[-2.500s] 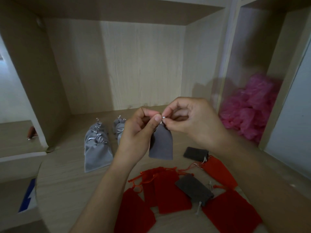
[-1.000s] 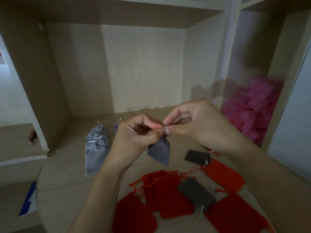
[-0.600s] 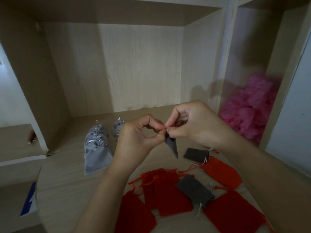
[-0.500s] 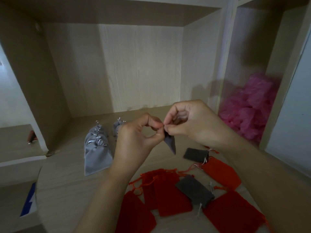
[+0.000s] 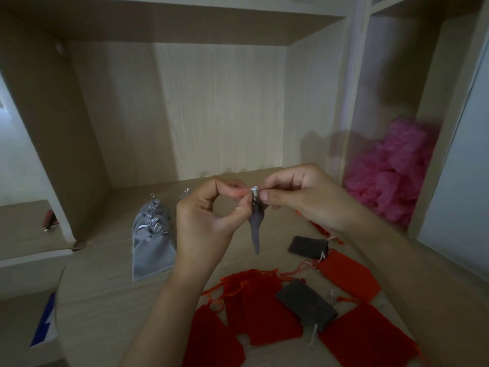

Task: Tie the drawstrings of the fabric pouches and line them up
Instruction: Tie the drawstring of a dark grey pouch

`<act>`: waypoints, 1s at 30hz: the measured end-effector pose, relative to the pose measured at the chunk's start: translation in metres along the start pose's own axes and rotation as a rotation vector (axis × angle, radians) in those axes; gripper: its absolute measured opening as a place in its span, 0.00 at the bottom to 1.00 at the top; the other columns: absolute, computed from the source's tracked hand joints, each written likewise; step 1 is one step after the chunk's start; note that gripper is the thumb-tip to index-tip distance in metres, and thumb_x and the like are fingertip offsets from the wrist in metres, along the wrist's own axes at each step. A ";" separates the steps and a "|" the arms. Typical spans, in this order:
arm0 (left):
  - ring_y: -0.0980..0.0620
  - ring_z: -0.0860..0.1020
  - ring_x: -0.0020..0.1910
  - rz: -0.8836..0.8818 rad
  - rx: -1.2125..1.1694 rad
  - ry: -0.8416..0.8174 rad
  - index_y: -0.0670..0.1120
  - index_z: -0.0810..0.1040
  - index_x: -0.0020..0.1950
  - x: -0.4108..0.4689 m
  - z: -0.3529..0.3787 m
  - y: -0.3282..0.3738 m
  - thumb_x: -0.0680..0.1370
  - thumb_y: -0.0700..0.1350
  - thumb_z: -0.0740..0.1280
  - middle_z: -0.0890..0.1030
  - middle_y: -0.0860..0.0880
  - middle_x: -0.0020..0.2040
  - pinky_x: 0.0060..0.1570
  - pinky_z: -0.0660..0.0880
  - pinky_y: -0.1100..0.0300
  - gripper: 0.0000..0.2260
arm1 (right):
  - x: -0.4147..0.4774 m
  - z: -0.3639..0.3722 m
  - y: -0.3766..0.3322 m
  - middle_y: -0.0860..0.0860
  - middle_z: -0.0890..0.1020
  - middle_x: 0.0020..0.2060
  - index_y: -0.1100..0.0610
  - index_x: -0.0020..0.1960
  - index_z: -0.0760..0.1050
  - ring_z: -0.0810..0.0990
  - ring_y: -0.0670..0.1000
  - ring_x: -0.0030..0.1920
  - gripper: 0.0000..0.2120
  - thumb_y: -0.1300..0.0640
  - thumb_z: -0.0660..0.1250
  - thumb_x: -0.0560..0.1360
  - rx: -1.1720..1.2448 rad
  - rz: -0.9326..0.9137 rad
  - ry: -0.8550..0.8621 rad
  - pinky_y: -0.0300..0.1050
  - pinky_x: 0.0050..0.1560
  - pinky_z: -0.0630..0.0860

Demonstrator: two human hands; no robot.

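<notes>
Both hands work at the neck of one grey pouch, which hangs in the air above the worktop, right of the grey row. The left hand and the right hand each pinch the silver drawstring between thumb and fingertip.

The pouch looks light, soft and limp, drooping edge-on from the cord. The thin, shiny cord may slip, so hold it close to the gathered neck and draw the knot gently. The red pouches and dark pouches, nearer than the row, lie flat and untied.

No brand, label or writing can be read.
</notes>
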State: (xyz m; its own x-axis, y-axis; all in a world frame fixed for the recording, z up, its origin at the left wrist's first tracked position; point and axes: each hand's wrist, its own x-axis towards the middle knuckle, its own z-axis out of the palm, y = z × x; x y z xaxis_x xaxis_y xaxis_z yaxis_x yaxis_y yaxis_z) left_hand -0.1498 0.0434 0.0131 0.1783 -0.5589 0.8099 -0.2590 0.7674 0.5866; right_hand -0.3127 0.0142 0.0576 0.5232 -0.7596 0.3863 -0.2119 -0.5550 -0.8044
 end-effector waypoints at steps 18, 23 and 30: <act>0.56 0.83 0.41 -0.058 0.085 0.028 0.46 0.82 0.41 0.001 -0.002 -0.002 0.69 0.38 0.74 0.84 0.53 0.41 0.46 0.78 0.61 0.04 | 0.000 0.001 0.008 0.52 0.85 0.37 0.59 0.44 0.84 0.83 0.48 0.38 0.05 0.63 0.74 0.68 -0.021 -0.170 0.149 0.41 0.43 0.79; 0.56 0.83 0.39 -0.106 0.060 0.044 0.47 0.82 0.39 0.003 -0.002 0.003 0.67 0.39 0.74 0.84 0.53 0.39 0.44 0.78 0.62 0.04 | 0.000 0.003 0.006 0.49 0.83 0.36 0.51 0.42 0.84 0.82 0.50 0.38 0.07 0.61 0.75 0.67 -0.141 -0.267 0.210 0.51 0.41 0.79; 0.52 0.82 0.36 -0.187 -0.072 0.033 0.45 0.83 0.38 0.006 -0.004 0.007 0.64 0.43 0.73 0.84 0.50 0.35 0.41 0.78 0.60 0.05 | 0.000 0.007 0.005 0.47 0.83 0.37 0.54 0.44 0.83 0.81 0.46 0.38 0.06 0.62 0.74 0.68 -0.213 -0.391 0.221 0.37 0.42 0.77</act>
State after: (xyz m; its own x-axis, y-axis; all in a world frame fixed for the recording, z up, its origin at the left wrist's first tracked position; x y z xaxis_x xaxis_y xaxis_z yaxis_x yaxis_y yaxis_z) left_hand -0.1464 0.0470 0.0218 0.2483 -0.6843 0.6856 -0.1504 0.6720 0.7251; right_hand -0.3085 0.0137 0.0501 0.4142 -0.5219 0.7457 -0.2107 -0.8520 -0.4792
